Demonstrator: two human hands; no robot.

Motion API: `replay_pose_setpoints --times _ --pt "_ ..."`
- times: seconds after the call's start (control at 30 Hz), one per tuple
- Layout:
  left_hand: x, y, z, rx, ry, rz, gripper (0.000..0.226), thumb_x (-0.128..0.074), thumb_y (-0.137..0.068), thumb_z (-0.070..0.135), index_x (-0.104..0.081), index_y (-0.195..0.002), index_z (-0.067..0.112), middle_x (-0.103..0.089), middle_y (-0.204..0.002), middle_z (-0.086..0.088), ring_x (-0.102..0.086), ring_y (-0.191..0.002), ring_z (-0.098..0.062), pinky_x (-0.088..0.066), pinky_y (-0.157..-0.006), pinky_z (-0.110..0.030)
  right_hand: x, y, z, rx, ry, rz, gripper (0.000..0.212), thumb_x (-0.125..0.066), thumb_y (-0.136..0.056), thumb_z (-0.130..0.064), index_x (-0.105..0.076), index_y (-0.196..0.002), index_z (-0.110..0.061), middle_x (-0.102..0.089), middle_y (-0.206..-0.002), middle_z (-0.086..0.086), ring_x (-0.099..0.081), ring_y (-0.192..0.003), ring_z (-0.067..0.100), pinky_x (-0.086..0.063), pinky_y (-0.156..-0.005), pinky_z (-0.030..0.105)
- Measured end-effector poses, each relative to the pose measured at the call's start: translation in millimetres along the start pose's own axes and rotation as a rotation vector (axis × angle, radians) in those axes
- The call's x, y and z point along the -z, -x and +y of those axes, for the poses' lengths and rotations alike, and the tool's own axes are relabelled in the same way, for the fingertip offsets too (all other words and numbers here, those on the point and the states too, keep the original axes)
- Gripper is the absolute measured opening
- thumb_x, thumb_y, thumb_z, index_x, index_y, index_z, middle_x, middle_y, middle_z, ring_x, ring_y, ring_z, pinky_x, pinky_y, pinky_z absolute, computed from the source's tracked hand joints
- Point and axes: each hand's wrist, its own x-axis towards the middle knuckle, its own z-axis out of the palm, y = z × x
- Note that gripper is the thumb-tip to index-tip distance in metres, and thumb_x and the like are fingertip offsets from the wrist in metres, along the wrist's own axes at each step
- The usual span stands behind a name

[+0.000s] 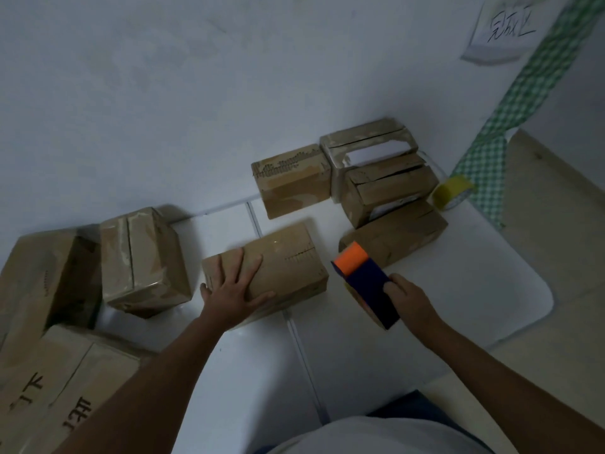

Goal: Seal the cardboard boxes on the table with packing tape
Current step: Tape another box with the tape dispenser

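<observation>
A small cardboard box (288, 257) lies in the middle of the white table (458, 290), its flaps closed and a shiny strip of tape along its top. My left hand (234, 286) rests flat on the box's near left end, fingers spread. My right hand (411, 294) grips a dark blue tape dispenser (370, 286) with an orange front, held just right of the box and above the table.
Several more cardboard boxes (386, 188) stand at the back right against the wall, another box (144, 260) sits to the left, and larger cartons (42, 290) crowd the left edge. A yellow tape roll (451, 191) lies near a green checked strip (491, 165).
</observation>
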Motion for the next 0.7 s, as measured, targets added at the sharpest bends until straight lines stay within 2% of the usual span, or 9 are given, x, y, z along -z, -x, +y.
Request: replay_pose_setpoints --times 0.07,0.13,0.27,0.33,0.43,0.53,0.6,0.67,0.7 --pt "-4.8 6.1 5.9 -0.037 -0.033 0.006 0.091 -0.024 -0.066 0.095 0.008 -0.145 0.063 0.021 -0.161 0.020 0.024 -0.148 -0.031 -0.012 -0.109 -0.074 4.0 -2.2 -23.7 0.071 0.007 0.022 0.037 -0.050 -0.099 -0.029 -0.049 -0.078 0.002 -0.053 -0.073 0.020 -0.049 -0.065 0.024 -0.030 -0.058 0.030" --pt "-10.9 13.5 12.1 -0.101 -0.078 -0.010 0.088 -0.023 -0.069 0.094 0.013 -0.143 0.064 0.023 -0.161 0.019 0.022 -0.149 -0.033 -0.012 -0.110 -0.073 8.0 -4.7 -46.1 0.164 0.049 0.016 0.045 -0.052 -0.097 -0.041 -0.047 -0.071 -0.004 -0.047 -0.064 0.014 -0.044 -0.058 0.021 -0.027 -0.054 0.028" --pt "-27.9 31.7 28.6 -0.279 -0.160 -0.028 0.084 -0.024 -0.076 0.093 0.014 -0.144 0.062 0.022 -0.162 0.016 0.025 -0.148 -0.033 -0.007 -0.112 -0.071 7.5 -8.5 -76.6 0.228 0.194 -0.118 0.052 -0.050 -0.093 -0.056 -0.053 -0.065 -0.011 -0.047 -0.056 0.004 -0.044 -0.049 0.015 -0.030 -0.051 0.025" --pt "-35.4 36.9 34.6 -0.345 -0.199 -0.020 0.082 -0.020 -0.077 0.093 0.016 -0.144 0.062 0.012 -0.165 0.012 0.032 -0.145 -0.030 0.006 -0.114 -0.069 0.9 -8.6 -82.0 0.247 0.335 -0.165 0.054 -0.049 -0.091 -0.060 -0.050 -0.061 -0.015 -0.045 -0.054 0.001 -0.044 -0.047 0.013 -0.031 -0.052 0.025" --pt "-35.3 39.6 38.4 -0.381 -0.191 -0.003 0.080 -0.014 -0.077 0.093 0.017 -0.143 0.061 -0.001 -0.166 0.009 0.041 -0.139 -0.024 0.031 -0.107 -0.054 -13.0 -7.0 -79.4 0.270 0.444 -0.204 0.057 -0.048 -0.088 -0.066 -0.051 -0.062 -0.015 -0.044 -0.054 0.000 -0.045 -0.048 0.012 -0.031 -0.052 0.025" --pt "-33.1 39.7 39.3 -0.392 -0.183 -0.007 0.085 -0.019 -0.078 0.090 -0.001 -0.151 0.051 -0.007 -0.166 0.007 0.031 -0.145 -0.028 0.030 -0.108 -0.056 -27.0 -5.4 -71.2 0.291 0.493 -0.216 0.064 -0.047 -0.087 -0.068 -0.062 -0.075 -0.007 -0.053 -0.062 0.005 -0.054 -0.056 0.019 -0.035 -0.054 0.028" --pt "-29.9 40.5 40.3 -0.380 -0.172 -0.032 0.080 -0.026 -0.084 0.084 -0.012 -0.154 0.047 -0.008 -0.166 0.007 0.027 -0.148 -0.028 0.026 -0.111 -0.057 -32.7 -6.2 -68.6 0.323 0.527 -0.179 0.066 -0.044 -0.087 -0.070 -0.063 -0.078 -0.006 -0.057 -0.066 0.009 -0.057 -0.060 0.022 -0.037 -0.055 0.030" --pt "-22.0 42.7 43.8 -0.377 -0.067 -0.018 0.062 -0.041 -0.096 0.064 -0.031 -0.152 0.040 -0.016 -0.164 0.007 0.018 -0.151 -0.028 0.018 -0.117 -0.056 -34.3 -8.7 -66.9 0.338 0.545 -0.162 0.066 -0.043 -0.087 -0.070 -0.062 -0.078 -0.008 -0.058 -0.068 0.009 -0.057 -0.061 0.021 -0.038 -0.056 0.030" --pt "-18.1 44.1 47.2 -0.382 0.016 0.049 0.053 -0.049 -0.099 0.050 -0.042 -0.148 0.034 -0.024 -0.162 0.004 0.006 -0.153 -0.030 0.007 -0.121 -0.055 -33.9 -10.0 -65.6 0.340 0.549 -0.165 0.065 -0.042 -0.088 -0.070 -0.063 -0.079 -0.009 -0.059 -0.068 0.007 -0.057 -0.062 0.019 -0.039 -0.056 0.030"
